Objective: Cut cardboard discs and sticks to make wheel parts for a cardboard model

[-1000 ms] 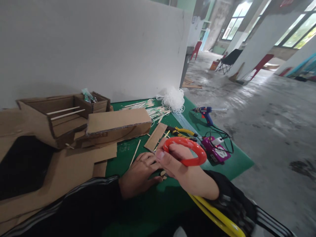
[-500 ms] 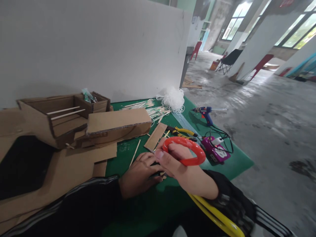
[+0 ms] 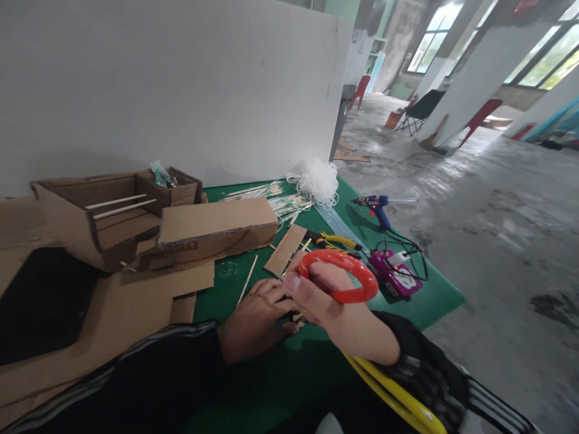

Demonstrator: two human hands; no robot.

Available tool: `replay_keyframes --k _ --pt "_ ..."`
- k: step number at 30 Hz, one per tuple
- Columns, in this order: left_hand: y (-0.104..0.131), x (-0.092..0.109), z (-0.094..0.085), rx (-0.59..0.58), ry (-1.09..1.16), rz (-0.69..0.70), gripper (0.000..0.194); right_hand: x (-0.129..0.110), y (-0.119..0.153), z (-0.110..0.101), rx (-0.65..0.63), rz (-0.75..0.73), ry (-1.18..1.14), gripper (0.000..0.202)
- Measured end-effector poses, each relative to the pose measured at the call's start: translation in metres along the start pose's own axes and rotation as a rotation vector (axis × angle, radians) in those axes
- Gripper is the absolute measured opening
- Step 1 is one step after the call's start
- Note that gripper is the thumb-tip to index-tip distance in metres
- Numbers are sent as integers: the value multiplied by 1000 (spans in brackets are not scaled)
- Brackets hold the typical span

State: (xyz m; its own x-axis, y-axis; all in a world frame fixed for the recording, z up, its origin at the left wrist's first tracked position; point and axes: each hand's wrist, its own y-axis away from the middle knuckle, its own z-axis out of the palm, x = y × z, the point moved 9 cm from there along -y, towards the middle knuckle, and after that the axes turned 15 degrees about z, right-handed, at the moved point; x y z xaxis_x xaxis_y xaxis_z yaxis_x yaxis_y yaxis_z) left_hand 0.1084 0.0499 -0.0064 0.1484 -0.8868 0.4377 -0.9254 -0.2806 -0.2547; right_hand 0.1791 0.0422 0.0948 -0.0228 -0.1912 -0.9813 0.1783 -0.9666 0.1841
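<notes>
Best lane's the bare green table [image 3: 275, 380] on the person's side of the left hand [image 3: 256, 319] — past that hand a stick [image 3: 248, 279] lies in the way, and a box [image 3: 219, 222] walls off the far left. By the right hand [image 3: 323, 301] it's tight — red handle [image 3: 368, 282] on top, pliers [image 3: 337, 242] just beyond, power strip [image 3: 391, 277] to the right.

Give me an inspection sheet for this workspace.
Surface: green tabletop, partly covered.
Work items: red loop-handled tool; small cardboard piece, mostly hidden.
Clutter: open cardboard box, wooden sticks, white string bundle, yellow-handled pliers.
Hands: right hand grips the tool; left hand is close beside it, hold unclear.
Cables: black cord loops between blue glue gun and purple power strip; yellow tubing or cable below the right hand.
Surroundings: grey floor, black folding chair, windows.
</notes>
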Motion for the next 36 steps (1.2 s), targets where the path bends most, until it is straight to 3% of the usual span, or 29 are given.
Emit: replay_keyframes --k 15,21,30,33,36 --pt "1 11 -8 58 -37 48 21 9 -7 1 -61 21 -93 37" --pt "0 11 -6 28 -39 40 22 6 -7 2 -70 21 -90 31" --pt "3 8 -6 40 -64 24 32 -15 4 8 56 -174 289 30" --pt "2 8 -7 60 -66 33 27 -11 1 6 63 -153 243 30" --pt "1 8 -7 58 -45 40 23 -2 -5 3 16 -73 47 28"
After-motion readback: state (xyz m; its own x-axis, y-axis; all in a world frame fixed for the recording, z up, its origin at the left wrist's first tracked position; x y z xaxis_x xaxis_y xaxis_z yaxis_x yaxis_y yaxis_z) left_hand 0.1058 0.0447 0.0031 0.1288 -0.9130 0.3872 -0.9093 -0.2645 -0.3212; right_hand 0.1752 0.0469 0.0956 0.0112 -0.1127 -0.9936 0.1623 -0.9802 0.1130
